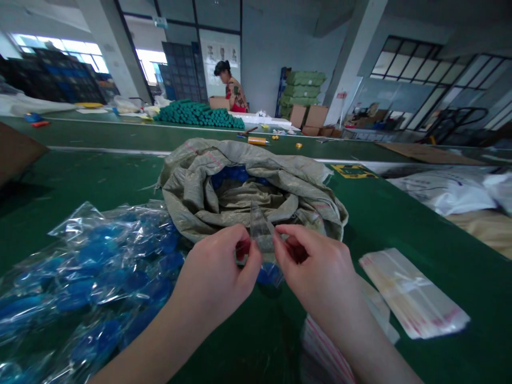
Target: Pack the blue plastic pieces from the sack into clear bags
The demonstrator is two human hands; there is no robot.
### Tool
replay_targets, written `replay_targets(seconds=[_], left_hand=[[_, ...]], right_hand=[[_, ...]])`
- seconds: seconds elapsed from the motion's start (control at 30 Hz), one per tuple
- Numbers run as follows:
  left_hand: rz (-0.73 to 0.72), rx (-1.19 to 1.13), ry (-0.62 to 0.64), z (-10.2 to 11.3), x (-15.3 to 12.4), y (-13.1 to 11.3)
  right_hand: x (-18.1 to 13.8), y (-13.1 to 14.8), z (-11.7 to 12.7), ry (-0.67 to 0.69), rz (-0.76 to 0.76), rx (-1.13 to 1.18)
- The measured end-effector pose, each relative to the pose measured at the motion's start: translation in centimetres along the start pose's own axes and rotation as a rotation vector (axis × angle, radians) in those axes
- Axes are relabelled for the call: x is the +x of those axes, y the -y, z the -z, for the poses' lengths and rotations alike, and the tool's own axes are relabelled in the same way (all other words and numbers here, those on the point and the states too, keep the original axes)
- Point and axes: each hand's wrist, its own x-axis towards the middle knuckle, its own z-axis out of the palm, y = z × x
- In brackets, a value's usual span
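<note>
Between my two hands hangs a clear plastic bag (262, 242) with a blue piece (269, 273) in its lower part. My left hand (226, 261) pinches the bag's left side between thumb and forefinger. On the opposite side, my right hand (310, 256) pinches it too. Just beyond them a grey-green woven sack (192, 197) lies with its mouth rolled open, and blue pieces (232, 175) show inside. To the left of my left arm spreads a heap of clear bags with blue round pieces (96, 256).
A stack of flat clear bags (412, 293) lies right of my right arm, with more bags (324, 352) beneath that arm. White sacks (444, 189) are at the far right. Behind stand a pile of green rods (196, 113) and a person (236, 93) by a carton.
</note>
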Motion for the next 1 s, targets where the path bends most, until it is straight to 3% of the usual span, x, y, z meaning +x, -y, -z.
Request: replay_targets(seconds=[0.33, 0.6, 0.73, 1.0], left_hand=[[-0.033, 0.068, 0.029, 0.5, -0.3, -0.4], [-0.13, 0.076, -0.021, 0.8, -0.9, -0.7], [-0.101, 0.081, 0.003, 0.9, -0.6, -0.3], [0.053, 0.199, 0.042, -2.5, 2.7, 3.5]], right_hand=[[0.3, 0.4, 0.7, 0.023, -0.025, -0.049], [-0.1, 0.7, 1.1, 0.013, 0.003, -0.045], [0.0, 0.6, 1.2, 0.056, -0.036, -0.048], [1.4, -3.0, -3.3, 0.276, -0.173, 0.015]])
